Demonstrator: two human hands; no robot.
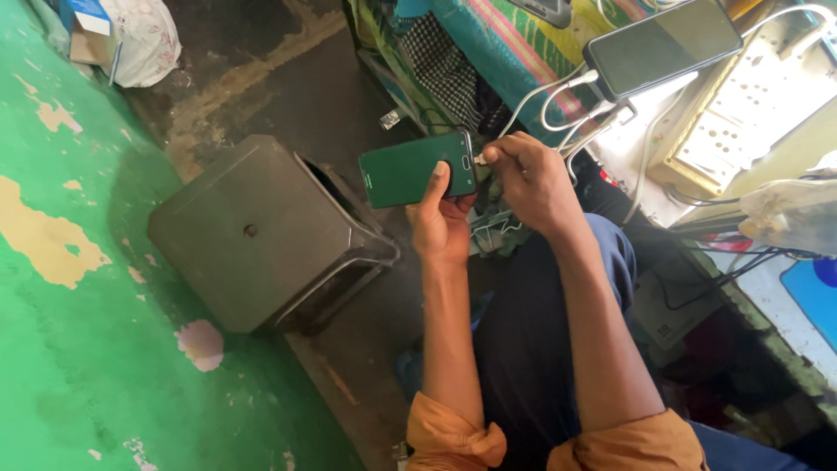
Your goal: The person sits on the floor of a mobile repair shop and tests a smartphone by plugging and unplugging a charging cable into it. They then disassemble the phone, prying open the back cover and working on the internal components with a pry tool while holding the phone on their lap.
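My left hand (443, 222) is closed around a dark smartphone (418, 169), fingers wrapped behind it and my thumb lying across its screen, which reflects green. The phone lies sideways in my grip, its port end turned toward my right hand (526, 177). That hand is pinched shut on the white plug (480, 160) of a white charging cable (558, 87), thumb and fingertips squeezing it right at the phone's end; I cannot tell whether the plug is seated in the port or only touching it.

From my right hand the cable loops up and away toward a second, larger phone (664, 44), dark-screened, lying on the bench (632, 139) beyond my right knuckles, with a white lead of its own plugged in. Further out past that hand sits a cream power board (750, 113) with many sockets, and black wires (724, 262) trail below it.

Beyond my left hand stands a dark plastic stool (261, 231) on the worn floor, beside a green painted surface (61, 331) with flaking patches. My orange sleeves (558, 445) are rolled back at the elbows, over dark trousers (523, 349).
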